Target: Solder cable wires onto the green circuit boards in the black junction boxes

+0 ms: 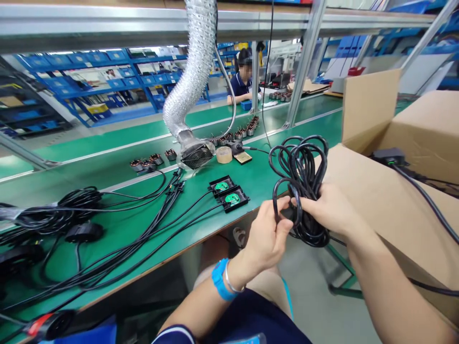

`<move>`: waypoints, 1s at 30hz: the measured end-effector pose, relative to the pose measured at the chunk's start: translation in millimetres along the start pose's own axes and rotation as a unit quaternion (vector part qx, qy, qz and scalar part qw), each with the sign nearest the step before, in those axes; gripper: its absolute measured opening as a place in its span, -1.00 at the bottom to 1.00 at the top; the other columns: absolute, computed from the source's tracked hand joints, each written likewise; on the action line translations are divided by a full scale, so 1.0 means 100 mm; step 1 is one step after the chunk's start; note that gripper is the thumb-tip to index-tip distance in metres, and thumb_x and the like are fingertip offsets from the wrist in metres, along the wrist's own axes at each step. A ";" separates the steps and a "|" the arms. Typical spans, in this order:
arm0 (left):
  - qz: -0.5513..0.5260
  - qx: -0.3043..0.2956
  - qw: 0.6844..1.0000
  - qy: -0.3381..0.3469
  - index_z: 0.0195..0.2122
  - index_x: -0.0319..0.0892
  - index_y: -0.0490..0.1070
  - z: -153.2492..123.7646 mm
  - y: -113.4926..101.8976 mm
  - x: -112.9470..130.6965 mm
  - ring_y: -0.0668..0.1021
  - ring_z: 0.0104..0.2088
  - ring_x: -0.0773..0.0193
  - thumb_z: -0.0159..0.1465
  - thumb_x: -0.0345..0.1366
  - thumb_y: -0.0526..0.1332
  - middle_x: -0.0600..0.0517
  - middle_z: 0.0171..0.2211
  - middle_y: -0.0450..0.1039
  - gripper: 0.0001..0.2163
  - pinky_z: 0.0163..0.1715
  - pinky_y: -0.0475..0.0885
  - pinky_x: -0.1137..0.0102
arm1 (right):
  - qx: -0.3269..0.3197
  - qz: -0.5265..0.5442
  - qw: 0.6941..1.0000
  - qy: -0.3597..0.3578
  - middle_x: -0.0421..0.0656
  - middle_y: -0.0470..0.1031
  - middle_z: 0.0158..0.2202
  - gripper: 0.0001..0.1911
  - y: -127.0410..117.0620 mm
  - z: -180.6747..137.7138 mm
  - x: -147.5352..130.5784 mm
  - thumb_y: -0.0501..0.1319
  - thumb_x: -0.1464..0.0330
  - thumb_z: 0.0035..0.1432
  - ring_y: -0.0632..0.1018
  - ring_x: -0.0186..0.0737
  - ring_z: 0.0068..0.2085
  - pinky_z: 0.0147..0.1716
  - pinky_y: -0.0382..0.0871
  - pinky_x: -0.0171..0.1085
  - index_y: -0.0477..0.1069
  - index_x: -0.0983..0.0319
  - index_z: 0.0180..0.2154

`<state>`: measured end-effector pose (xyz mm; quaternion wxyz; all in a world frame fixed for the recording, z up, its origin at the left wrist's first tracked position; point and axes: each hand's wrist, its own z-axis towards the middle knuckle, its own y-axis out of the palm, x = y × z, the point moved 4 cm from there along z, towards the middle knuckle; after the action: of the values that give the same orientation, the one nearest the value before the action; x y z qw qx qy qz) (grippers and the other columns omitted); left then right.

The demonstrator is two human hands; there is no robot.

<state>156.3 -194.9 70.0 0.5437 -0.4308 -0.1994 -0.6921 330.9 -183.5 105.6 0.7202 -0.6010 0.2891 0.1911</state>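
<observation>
A coiled black cable point(306, 167) hangs in front of me, past the bench edge and beside the cardboard box. My right hand point(332, 210) is closed around the middle of the coil, its thumb laid across the strands. My left hand point(267, 231), with a blue watch on the wrist, pinches a loop on the near left side of the same coil. Left of the hands, two black housings with green circuit boards point(232, 199) lie on the bench, a cable running from each.
An open cardboard box point(380, 177) stands at the right, a black plug device point(389, 156) inside. On the green bench point(193, 224) lie bundled cables point(60, 210), copper-wound coils point(156, 159) and a tape roll point(224, 154). A silver duct point(195, 62) ends at a fan. A person point(244, 79) sits beyond.
</observation>
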 end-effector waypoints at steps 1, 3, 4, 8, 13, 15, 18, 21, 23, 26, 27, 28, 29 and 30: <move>-0.002 0.032 0.999 0.014 0.16 -0.13 0.23 -0.01 0.01 0.03 0.45 -0.26 0.25 0.36 -0.09 0.07 -0.11 -0.09 0.29 -0.61 -0.24 0.44 0.32 | 0.001 -0.011 1.000 0.001 -0.15 0.53 -0.45 -0.67 0.02 0.00 0.00 0.21 0.12 -0.02 0.55 -0.12 -0.40 -0.47 0.39 -0.28 0.50 0.26 -0.40; -0.018 0.050 0.998 0.015 0.10 -0.12 0.30 0.00 0.00 0.08 0.44 -0.36 0.30 0.29 -0.10 0.19 -0.03 -0.22 0.31 -0.61 -0.36 0.42 0.40 | 0.007 -0.030 1.000 0.003 -0.14 0.49 -0.52 -0.69 0.03 -0.02 0.01 0.20 0.12 -0.02 0.52 -0.12 -0.44 -0.50 0.36 -0.26 0.47 0.26 -0.48; -0.021 0.040 0.999 0.003 0.03 -0.13 0.36 0.03 -0.02 0.10 0.43 -0.39 0.32 0.26 -0.14 0.24 0.01 -0.29 0.32 -0.65 -0.39 0.41 0.43 | 0.009 -0.038 0.999 0.003 -0.14 0.46 -0.56 -0.69 0.02 -0.03 0.03 0.20 0.12 -0.02 0.50 -0.12 -0.46 -0.52 0.34 -0.25 0.44 0.25 -0.52; -0.050 0.084 0.989 -0.107 -0.36 -0.18 0.37 0.34 -0.16 0.05 0.41 -0.57 0.43 0.21 -0.28 0.26 0.12 -0.49 0.31 -0.90 -0.57 0.32 0.53 | -0.014 -0.039 0.999 -0.022 -0.16 0.45 -0.55 -0.71 0.03 -0.09 0.08 0.24 0.11 -0.04 0.50 -0.11 -0.46 -0.49 0.36 -0.23 0.44 0.22 -0.49; -0.236 0.187 0.934 -0.193 -0.39 -0.19 0.26 0.71 -0.09 -0.19 0.36 -0.70 0.54 0.11 -0.40 0.21 0.21 -0.53 0.28 -0.90 -0.69 0.22 0.60 | -0.027 0.009 0.994 -0.103 -0.15 0.56 -0.26 -0.55 0.14 -0.16 -0.04 0.34 0.07 -0.11 0.56 0.01 -0.21 -0.25 0.43 -0.14 0.49 0.16 -0.18; -0.260 0.203 0.921 -0.207 -0.39 -0.19 0.25 0.75 0.00 -0.22 0.32 -0.71 0.56 0.12 -0.43 0.16 0.22 -0.55 0.26 -0.93 -0.69 0.20 0.61 | -0.028 0.014 0.999 -0.042 -0.13 0.56 -0.37 -0.54 0.23 -0.16 -0.04 0.41 0.04 -0.24 0.57 0.06 -0.27 -0.34 0.42 -0.14 0.52 0.17 -0.30; -0.281 0.212 0.909 -0.223 -0.38 -0.20 0.25 0.75 0.11 -0.16 0.27 -0.72 0.58 0.13 -0.47 0.13 0.23 -0.59 0.23 -0.93 -0.70 0.18 0.63 | 0.009 0.123 0.992 0.016 -0.11 0.57 -0.38 -0.60 0.35 -0.16 -0.02 0.44 0.12 -0.27 0.57 0.07 -0.26 -0.36 0.43 -0.16 0.52 0.22 -0.37; -0.324 0.186 0.894 -0.248 -0.38 -0.23 0.28 0.74 0.16 -0.08 0.29 -0.71 0.58 0.17 -0.50 0.14 0.22 -0.63 0.24 -0.94 -0.70 0.21 0.66 | 0.026 0.245 0.969 -0.009 -0.15 0.57 -0.26 -0.61 0.45 -0.15 0.01 0.39 0.24 -0.21 0.57 -0.02 -0.17 -0.22 0.47 -0.20 0.50 0.23 -0.26; -0.349 0.123 0.889 -0.272 -0.36 -0.24 0.31 0.76 0.16 -0.04 0.37 -0.66 0.55 0.18 -0.48 0.18 0.19 -0.61 0.29 -0.95 -0.64 0.31 0.66 | 0.014 0.303 0.953 -0.025 -0.17 0.56 -0.19 -0.54 0.49 -0.13 0.06 0.39 0.24 -0.22 0.56 -0.06 -0.13 -0.15 0.48 -0.20 0.47 0.23 -0.20; -0.349 -0.030 0.886 -0.305 -0.32 -0.25 0.37 0.82 0.11 0.06 0.49 -0.51 0.46 0.14 -0.47 0.27 0.10 -0.48 0.41 -0.90 -0.59 0.41 0.62 | -0.024 0.384 0.922 -0.032 -0.15 0.56 -0.19 -0.49 0.52 -0.10 0.12 0.37 0.16 -0.18 0.58 -0.08 -0.18 -0.18 0.52 -0.15 0.43 0.23 -0.15; -0.329 -0.088 0.888 -0.308 -0.32 -0.27 0.39 0.84 0.08 0.11 0.50 -0.48 0.43 0.13 -0.48 0.28 0.07 -0.44 0.43 -0.89 -0.61 0.40 0.62 | -0.038 0.406 0.913 -0.029 -0.14 0.56 -0.23 -0.52 0.51 -0.09 0.13 0.36 0.16 -0.15 0.59 -0.09 -0.22 -0.21 0.53 -0.15 0.43 0.23 -0.17; -0.296 -0.142 0.894 -0.306 -0.32 -0.28 0.40 0.87 0.06 0.18 0.51 -0.47 0.41 0.14 -0.48 0.27 0.05 -0.43 0.43 -0.92 -0.63 0.36 0.63 | -0.050 0.424 0.904 -0.026 -0.13 0.56 -0.26 -0.57 0.49 -0.09 0.14 0.36 0.18 -0.15 0.59 -0.09 -0.26 -0.25 0.53 -0.14 0.43 0.24 -0.21; -0.251 -0.179 0.904 -0.296 -0.35 -0.30 0.41 0.91 0.03 0.25 0.51 -0.46 0.39 0.16 -0.48 0.25 0.04 -0.44 0.42 -0.96 -0.65 0.32 0.64 | -0.056 0.436 0.898 -0.024 -0.12 0.56 -0.28 -0.61 0.45 -0.08 0.14 0.37 0.21 -0.14 0.59 -0.10 -0.28 -0.26 0.53 -0.15 0.44 0.24 -0.25; -0.199 -0.190 0.921 -0.275 -0.38 -0.32 0.40 0.95 -0.01 0.33 0.52 -0.43 0.37 0.17 -0.47 0.23 0.05 -0.47 0.39 -0.98 -0.64 0.28 0.65 | -0.057 0.442 0.895 -0.021 -0.12 0.56 -0.29 -0.66 0.40 -0.07 0.14 0.38 0.25 -0.15 0.58 -0.12 -0.29 -0.26 0.52 -0.16 0.45 0.25 -0.29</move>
<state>190.7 -143.1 149.5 0.2267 -0.6507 -0.2870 -0.6655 315.6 -183.6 65.9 0.5316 -0.4471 0.4983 0.5189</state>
